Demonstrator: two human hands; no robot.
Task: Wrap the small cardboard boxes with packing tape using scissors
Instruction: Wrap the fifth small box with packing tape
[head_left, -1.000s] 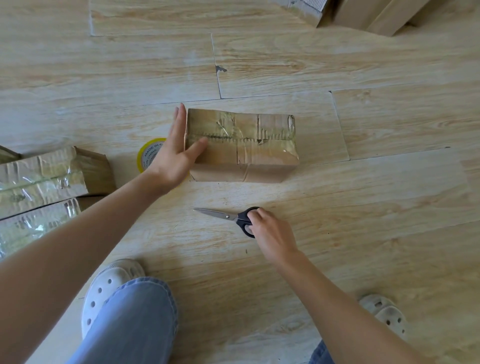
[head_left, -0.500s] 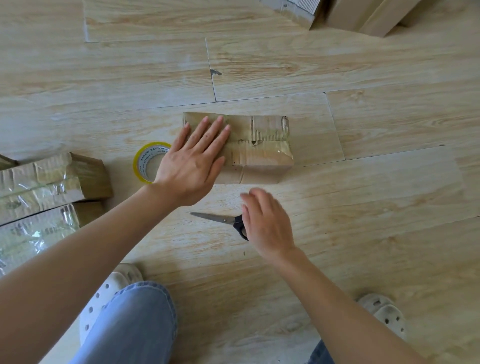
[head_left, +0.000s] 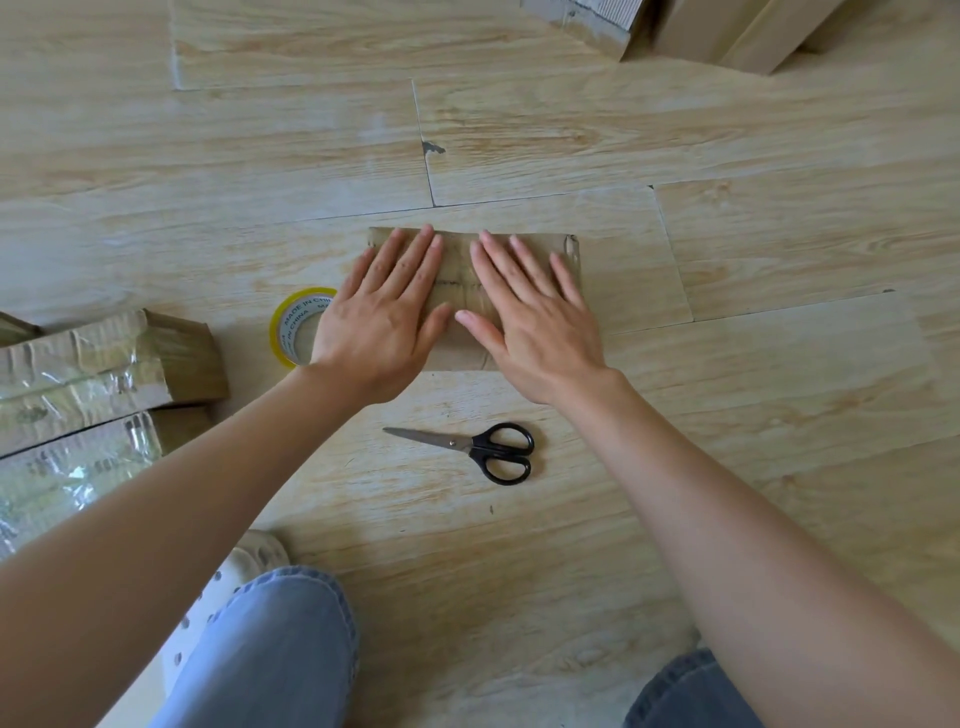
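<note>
Small cardboard box (head_left: 459, 269) lay flat on wood floor (head_left: 753, 364), top already taped. Left hand (head_left: 379, 317) and right hand (head_left: 535, 317) rested flat on box top, fingers straight and spread, pressing, gripping nothing. Box probably light, fairly stiff, tape slick; best taken by short ends. Tape roll (head_left: 291, 332) just left of box. Scissors (head_left: 475, 449) nearer than box, apart, blades closed. Taped boxes (head_left: 104, 358) farther left. Open floor right of and beyond box.
</note>
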